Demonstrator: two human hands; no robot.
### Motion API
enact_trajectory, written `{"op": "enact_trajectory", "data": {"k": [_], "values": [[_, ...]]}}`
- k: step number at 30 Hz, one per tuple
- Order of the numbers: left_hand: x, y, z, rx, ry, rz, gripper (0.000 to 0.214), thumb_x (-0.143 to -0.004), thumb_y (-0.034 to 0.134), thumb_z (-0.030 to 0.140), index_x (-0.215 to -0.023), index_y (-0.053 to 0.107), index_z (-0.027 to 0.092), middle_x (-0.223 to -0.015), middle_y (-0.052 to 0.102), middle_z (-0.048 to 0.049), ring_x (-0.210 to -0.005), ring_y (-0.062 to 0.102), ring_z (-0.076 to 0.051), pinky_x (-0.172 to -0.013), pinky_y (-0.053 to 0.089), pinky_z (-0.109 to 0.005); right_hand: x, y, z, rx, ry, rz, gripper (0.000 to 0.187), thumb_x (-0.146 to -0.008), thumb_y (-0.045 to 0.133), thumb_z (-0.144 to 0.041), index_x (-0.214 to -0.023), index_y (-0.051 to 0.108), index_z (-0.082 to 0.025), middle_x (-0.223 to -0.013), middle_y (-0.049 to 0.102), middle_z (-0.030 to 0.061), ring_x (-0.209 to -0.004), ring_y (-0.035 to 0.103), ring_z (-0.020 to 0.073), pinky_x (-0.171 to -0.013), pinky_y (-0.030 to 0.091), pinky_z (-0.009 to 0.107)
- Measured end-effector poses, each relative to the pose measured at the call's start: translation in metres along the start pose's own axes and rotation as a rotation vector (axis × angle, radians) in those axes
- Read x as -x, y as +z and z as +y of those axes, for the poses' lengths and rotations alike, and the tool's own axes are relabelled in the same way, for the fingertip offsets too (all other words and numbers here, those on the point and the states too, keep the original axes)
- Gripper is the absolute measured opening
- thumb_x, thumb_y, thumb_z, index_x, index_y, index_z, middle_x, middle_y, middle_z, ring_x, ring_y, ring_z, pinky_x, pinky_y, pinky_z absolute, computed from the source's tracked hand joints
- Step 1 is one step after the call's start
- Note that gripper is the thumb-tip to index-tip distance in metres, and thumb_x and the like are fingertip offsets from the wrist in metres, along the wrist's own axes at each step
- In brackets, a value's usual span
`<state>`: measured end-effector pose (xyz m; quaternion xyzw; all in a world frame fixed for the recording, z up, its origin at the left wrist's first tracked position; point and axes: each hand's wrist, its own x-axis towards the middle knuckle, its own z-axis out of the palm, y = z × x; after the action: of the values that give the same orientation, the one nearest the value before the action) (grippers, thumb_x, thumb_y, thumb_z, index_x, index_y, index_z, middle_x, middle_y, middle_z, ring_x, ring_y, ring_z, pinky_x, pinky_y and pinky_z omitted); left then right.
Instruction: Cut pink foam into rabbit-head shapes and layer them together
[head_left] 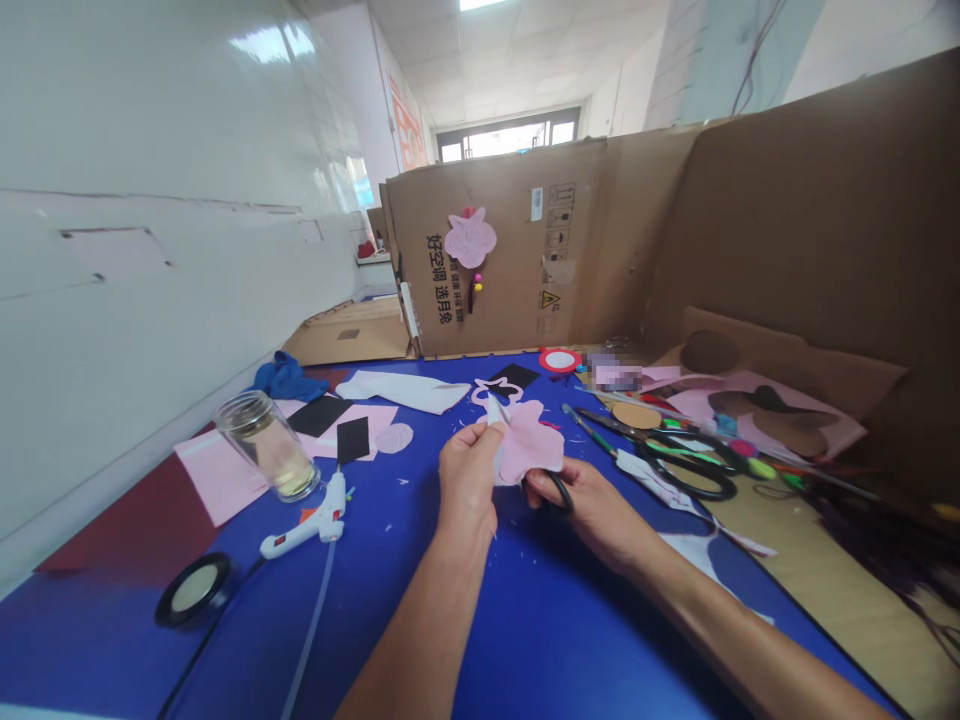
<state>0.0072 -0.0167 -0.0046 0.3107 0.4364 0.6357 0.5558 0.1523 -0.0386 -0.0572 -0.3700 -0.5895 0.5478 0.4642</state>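
My left hand (466,470) pinches a pink flower-shaped cut-out (534,440) at its left side, thumb on top. A white pointed piece (495,412) shows at the same grip, against the pink shape; whether the two are joined I cannot tell. At the lower right of the cut-out, my right hand (581,500) is closed round a pair of scissors, of which the black handle (559,490) shows. The pink shape covers the blades. Just beyond, a pink outline-shaped offcut (496,388) lies on the blue table (525,630).
On the left stand a glass jar (270,450), a white glue gun (311,525) and a roll of black tape (196,590). Large black scissors (686,465) and scraps lie at right. A cardboard wall (502,300) bearing a pink flower ornament (470,240) closes off the back.
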Motion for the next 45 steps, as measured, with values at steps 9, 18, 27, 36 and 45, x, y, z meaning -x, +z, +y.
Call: {"op": "enact_trajectory", "data": {"k": [9, 18, 27, 36, 45], "values": [[-0.0008, -0.0013, -0.0019, -0.008, 0.008, 0.004, 0.031, -0.059, 0.086, 0.036, -0.061, 0.061, 0.017, -0.056, 0.058, 0.0015, -0.049, 0.046, -0.01, -0.049, 0.035, -0.023, -0.0021, 0.0027, -0.0026, -0.005, -0.008, -0.002, 0.048, -0.09, 0.07, -0.063, -0.072, 0.061, -0.019, -0.076, 0.054, 0.0, -0.075, 0.04, 0.0175, -0.069, 0.029, 0.031], [-0.0002, -0.0003, 0.0006, 0.015, -0.001, 0.006, 0.032, -0.057, 0.087, 0.035, -0.059, 0.06, 0.017, -0.053, 0.056, 0.003, -0.048, 0.045, -0.008, -0.048, 0.034, -0.022, -0.0018, 0.0054, -0.0003, -0.039, -0.006, 0.019, 0.051, -0.085, 0.073, -0.066, -0.071, 0.06, -0.019, -0.074, 0.054, 0.0001, -0.074, 0.041, 0.017, -0.068, 0.031, 0.03], [0.0007, 0.0004, 0.0028, 0.005, -0.022, -0.013, 0.032, -0.055, 0.087, 0.037, -0.059, 0.061, 0.017, -0.054, 0.057, 0.0019, -0.048, 0.047, -0.009, -0.048, 0.035, -0.023, -0.0014, 0.0047, -0.002, 0.008, 0.018, 0.035, 0.053, -0.085, 0.071, -0.07, -0.072, 0.062, -0.02, -0.077, 0.057, 0.0021, -0.075, 0.043, 0.0183, -0.069, 0.032, 0.031], [-0.0008, -0.0013, 0.0017, -0.009, -0.017, -0.024, 0.032, -0.057, 0.086, 0.037, -0.06, 0.061, 0.018, -0.054, 0.057, 0.0022, -0.048, 0.046, -0.01, -0.049, 0.035, -0.024, -0.0017, 0.0037, -0.0008, -0.005, 0.006, 0.028, 0.051, -0.087, 0.071, -0.066, -0.072, 0.059, -0.019, -0.074, 0.055, 0.0002, -0.072, 0.039, 0.0163, -0.066, 0.028, 0.031], [-0.0023, -0.0003, 0.0031, -0.001, -0.03, 0.004, 0.029, -0.054, 0.086, 0.033, -0.06, 0.064, 0.016, -0.056, 0.06, 0.0008, -0.049, 0.048, -0.009, -0.049, 0.036, -0.022, -0.0023, 0.0078, -0.003, -0.022, 0.02, 0.054, 0.051, -0.079, 0.078, -0.065, -0.068, 0.056, -0.02, -0.069, 0.052, -0.0014, -0.068, 0.038, 0.0154, -0.064, 0.029, 0.03]]}}
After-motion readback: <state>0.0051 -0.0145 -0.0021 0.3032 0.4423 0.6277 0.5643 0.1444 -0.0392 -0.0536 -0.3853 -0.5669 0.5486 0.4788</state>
